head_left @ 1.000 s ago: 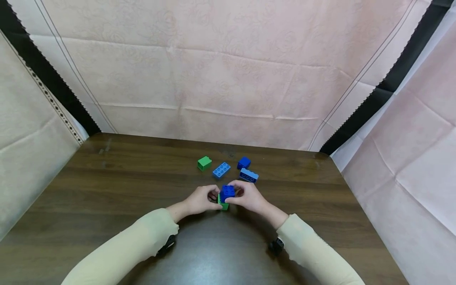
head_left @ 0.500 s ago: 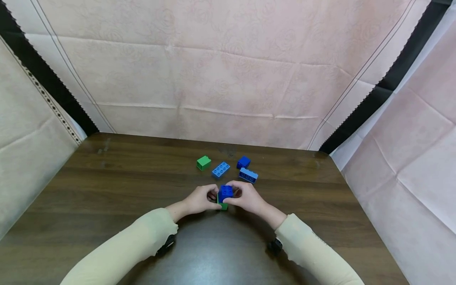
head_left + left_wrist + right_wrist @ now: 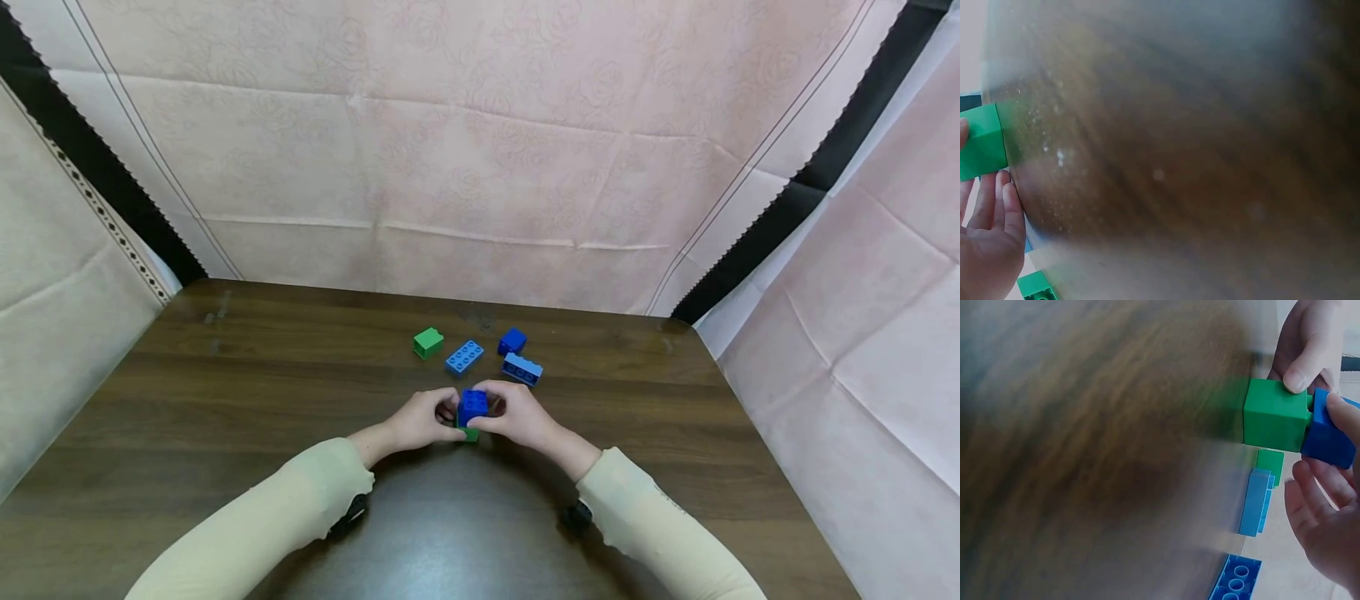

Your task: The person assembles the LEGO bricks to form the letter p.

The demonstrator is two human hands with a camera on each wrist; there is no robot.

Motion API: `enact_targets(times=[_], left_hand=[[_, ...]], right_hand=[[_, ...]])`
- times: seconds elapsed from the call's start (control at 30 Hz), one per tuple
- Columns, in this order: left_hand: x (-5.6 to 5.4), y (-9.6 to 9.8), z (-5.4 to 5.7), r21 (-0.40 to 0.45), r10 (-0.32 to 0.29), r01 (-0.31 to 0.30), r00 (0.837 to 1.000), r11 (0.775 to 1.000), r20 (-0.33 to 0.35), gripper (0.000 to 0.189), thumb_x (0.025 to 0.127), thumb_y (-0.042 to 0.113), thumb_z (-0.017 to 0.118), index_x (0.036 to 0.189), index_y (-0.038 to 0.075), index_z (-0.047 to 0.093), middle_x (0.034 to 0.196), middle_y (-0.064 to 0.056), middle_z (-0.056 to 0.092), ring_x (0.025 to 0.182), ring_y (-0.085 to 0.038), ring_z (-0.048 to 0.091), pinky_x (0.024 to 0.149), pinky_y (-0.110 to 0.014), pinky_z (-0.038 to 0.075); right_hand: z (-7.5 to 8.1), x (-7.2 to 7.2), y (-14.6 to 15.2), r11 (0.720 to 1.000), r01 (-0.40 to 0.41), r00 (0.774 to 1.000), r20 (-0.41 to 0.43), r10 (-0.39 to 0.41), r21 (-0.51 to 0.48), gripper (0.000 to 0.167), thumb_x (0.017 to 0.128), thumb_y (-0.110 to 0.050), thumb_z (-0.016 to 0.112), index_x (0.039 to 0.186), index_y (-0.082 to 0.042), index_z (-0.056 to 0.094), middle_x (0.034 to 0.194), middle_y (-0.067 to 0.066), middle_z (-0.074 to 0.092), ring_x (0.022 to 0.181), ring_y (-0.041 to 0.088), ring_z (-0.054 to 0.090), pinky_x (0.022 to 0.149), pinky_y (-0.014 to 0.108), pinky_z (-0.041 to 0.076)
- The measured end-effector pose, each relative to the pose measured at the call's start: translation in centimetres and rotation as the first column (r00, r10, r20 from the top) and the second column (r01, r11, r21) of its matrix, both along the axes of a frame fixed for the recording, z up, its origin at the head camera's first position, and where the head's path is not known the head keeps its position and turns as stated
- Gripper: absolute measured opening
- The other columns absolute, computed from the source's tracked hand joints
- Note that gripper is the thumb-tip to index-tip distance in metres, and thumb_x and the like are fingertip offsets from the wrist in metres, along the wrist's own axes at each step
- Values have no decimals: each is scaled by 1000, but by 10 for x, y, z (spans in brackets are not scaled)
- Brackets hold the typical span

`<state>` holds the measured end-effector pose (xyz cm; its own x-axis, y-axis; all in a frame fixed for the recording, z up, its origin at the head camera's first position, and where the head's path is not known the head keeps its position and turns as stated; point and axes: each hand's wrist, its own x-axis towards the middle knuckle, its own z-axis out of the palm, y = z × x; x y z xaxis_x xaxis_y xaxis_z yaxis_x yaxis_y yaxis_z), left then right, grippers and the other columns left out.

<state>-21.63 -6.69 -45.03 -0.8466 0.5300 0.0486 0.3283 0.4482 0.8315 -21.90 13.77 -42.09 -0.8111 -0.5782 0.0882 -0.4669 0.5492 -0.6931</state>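
Note:
Near the middle of the table, the left hand (image 3: pixel 416 421) grips a green toy building block (image 3: pixel 1275 419), its thumb on one side. Above that, the right hand (image 3: pixel 528 417) pinches a dark blue block (image 3: pixel 472 405) between thumb and fingers. In the right wrist view the blue block sits against the green block's studs, slightly tilted, with a little of the studs showing between them. The left wrist view has only the green block at its left edge; the blue one is out of that view.
Beyond the hands on the wooden table (image 3: pixel 300 350) lie another green block (image 3: pixel 428 342), a light blue block (image 3: pixel 465 357), a second light blue block (image 3: pixel 522 369) on its side, and a dark blue block (image 3: pixel 512 341). Pale cloth (image 3: pixel 450 167) hangs behind.
The right hand has shifted slightly left with the dark blue block, which covers more of the green block's left side. The left hand and the other blocks stay where they were.

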Motion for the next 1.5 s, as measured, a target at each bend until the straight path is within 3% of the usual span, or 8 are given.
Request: enact_targets(times=[0.33,0.5,0.63,0.73,0.87,1.07,1.5], left_hand=[[0,1,1,-10,8,-8,1000,1000,-4,26,79,17,75,93,9,55,93,-4,65,87,-13,59,82,-31,53],[0,2,0,-11,7,-7,1000,1000,-7,26,79,19,75,93,9,56,93,-3,65,87,-12,59,81,-31,53],[-1,2,-2,-6,-3,3,1000,1000,-24,27,78,19,76,92,8,55,92,-5,65,87,-13,60,80,-30,54],[-1,3,-1,-7,-7,7,1000,1000,-20,27,78,18,76,92,8,55,93,-5,65,87,-14,60,81,-31,54],[0,3,1,-14,-4,4,1000,1000,-2,25,79,16,75,93,9,56,94,-5,65,88,-13,60,82,-32,54],[0,2,1,-17,0,1,1000,1000,11,25,79,16,75,94,10,56,94,-4,65,87,-12,59,82,-31,53],[-1,1,1,-34,5,-5,1000,999,8,25,79,17,75,93,10,57,93,-3,64,86,-12,58,80,-29,52]], right_hand=[[3,4,-3,995,-8,995,-100,18,96,38,81,-25,74,113,-11,60,105,4,64,83,14,57,71,23,52],[1,4,1,986,17,988,-156,10,167,43,80,-32,74,116,-12,59,108,4,63,91,15,56,78,29,51],[0,2,5,996,21,990,-142,-9,89,45,80,-34,73,117,-12,59,107,5,62,94,17,56,78,29,51],[0,0,8,1000,11,993,-118,-14,-25,39,82,-28,73,114,-11,61,103,4,63,91,18,55,74,25,51],[0,-2,8,996,-15,993,-121,4,-91,31,83,-28,71,109,-11,65,97,3,65,87,16,54,71,24,50],[-1,-3,6,994,-40,988,-155,24,-101,35,85,-39,67,105,-10,66,93,1,66,82,12,53,68,22,48],[4,-2,2,999,-10,996,-91,7,-34,29,85,-26,69,109,-11,66,97,1,67,85,13,57,72,22,49]])
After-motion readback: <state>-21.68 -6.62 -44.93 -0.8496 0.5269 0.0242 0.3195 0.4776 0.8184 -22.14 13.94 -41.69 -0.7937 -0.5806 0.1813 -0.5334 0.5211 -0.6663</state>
